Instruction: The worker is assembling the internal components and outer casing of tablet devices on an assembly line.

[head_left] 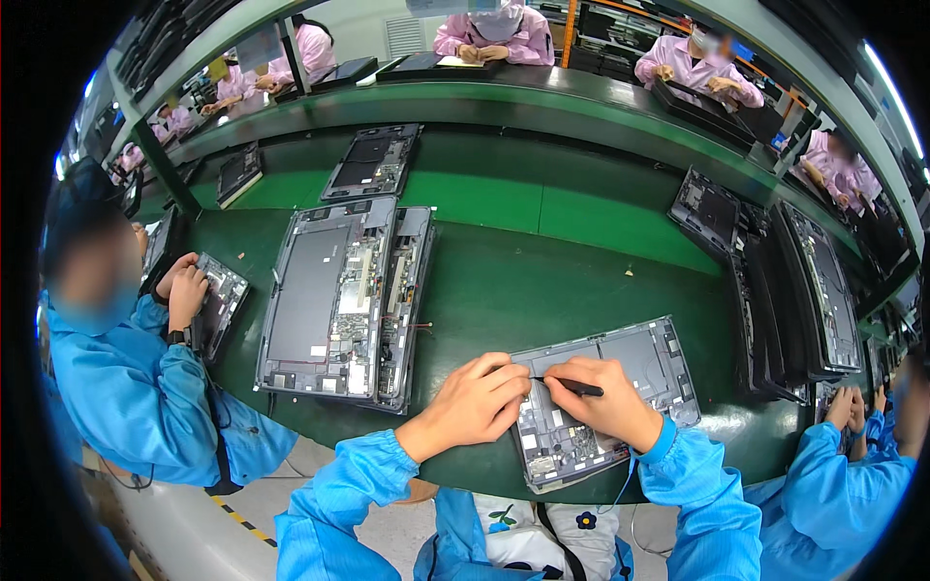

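An opened tablet [632,360], its grey battery and circuit board exposed, lies tilted on the green bench in front of me. My left hand [480,405] rests at its left edge with the fingers curled and pressed together; whatever they pinch is hidden. In my right hand [605,397], over the middle of the tablet, is a slim black hand tool [583,387] held like a pen. Its thin tip points left, towards my left fingertips. The exact kind of tool does not show. A blue band with a cord circles my right wrist.
Opened tablets [308,290] are stacked to the left, with another tablet [373,160] behind them. A tall tablet stack [823,290] stands at the right. Co-workers in blue sit on both sides; others in pink work beyond the raised shelf [542,97].
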`<state>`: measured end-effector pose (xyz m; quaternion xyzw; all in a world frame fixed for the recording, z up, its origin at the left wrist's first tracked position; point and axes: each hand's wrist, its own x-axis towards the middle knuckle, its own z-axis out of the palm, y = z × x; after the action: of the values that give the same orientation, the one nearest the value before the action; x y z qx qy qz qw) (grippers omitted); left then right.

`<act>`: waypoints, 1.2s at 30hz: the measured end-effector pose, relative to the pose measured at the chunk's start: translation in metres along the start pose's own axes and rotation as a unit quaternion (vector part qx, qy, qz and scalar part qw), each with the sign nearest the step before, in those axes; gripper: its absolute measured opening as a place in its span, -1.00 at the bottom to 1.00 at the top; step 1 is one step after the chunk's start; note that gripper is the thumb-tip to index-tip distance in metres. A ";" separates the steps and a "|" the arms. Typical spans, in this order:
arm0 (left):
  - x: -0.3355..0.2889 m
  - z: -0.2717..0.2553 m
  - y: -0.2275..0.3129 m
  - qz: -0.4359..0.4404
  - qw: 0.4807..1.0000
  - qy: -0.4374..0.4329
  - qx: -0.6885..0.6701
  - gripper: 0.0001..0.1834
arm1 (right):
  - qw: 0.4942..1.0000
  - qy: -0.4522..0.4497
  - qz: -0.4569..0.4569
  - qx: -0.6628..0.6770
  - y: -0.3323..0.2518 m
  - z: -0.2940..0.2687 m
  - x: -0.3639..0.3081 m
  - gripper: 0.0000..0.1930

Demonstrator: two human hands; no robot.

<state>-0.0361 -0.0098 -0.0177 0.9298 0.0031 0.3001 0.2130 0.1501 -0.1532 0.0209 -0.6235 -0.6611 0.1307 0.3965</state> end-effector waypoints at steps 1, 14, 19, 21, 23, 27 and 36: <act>-0.001 0.000 0.000 -0.001 1.000 0.004 0.003 -0.78 | 1.000 0.020 0.001 -0.014 -0.003 0.003 -0.002 -0.90; -0.007 -0.009 0.021 -0.003 0.994 -0.030 0.104 -0.48 | 0.987 0.059 0.002 -0.146 -0.039 0.014 -0.033 -0.91; -0.015 -0.005 0.034 -0.013 0.983 -0.040 0.178 -0.29 | 0.987 0.085 -0.033 -0.129 -0.036 0.014 -0.047 -0.86; -0.012 -0.008 0.034 -0.001 0.982 -0.054 0.179 -0.30 | 0.987 0.098 -0.032 -0.120 -0.033 0.016 -0.049 -0.84; -0.011 -0.011 0.034 0.012 0.981 -0.068 0.180 -0.31 | 0.983 0.152 -0.057 -0.087 -0.027 0.017 -0.050 -0.83; -0.010 -0.017 0.035 0.031 0.977 -0.104 0.181 -0.31 | 0.974 0.195 0.012 -0.114 -0.023 0.015 -0.054 -0.90; -0.006 -0.024 0.038 0.041 0.971 -0.146 0.185 -0.42 | 0.990 0.137 -0.011 -0.036 -0.020 0.015 -0.059 -0.95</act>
<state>-0.0589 -0.0356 0.0115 0.9862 -0.0105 0.1634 0.0235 0.1202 -0.2068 0.0032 -0.6421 -0.6116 0.0151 0.4620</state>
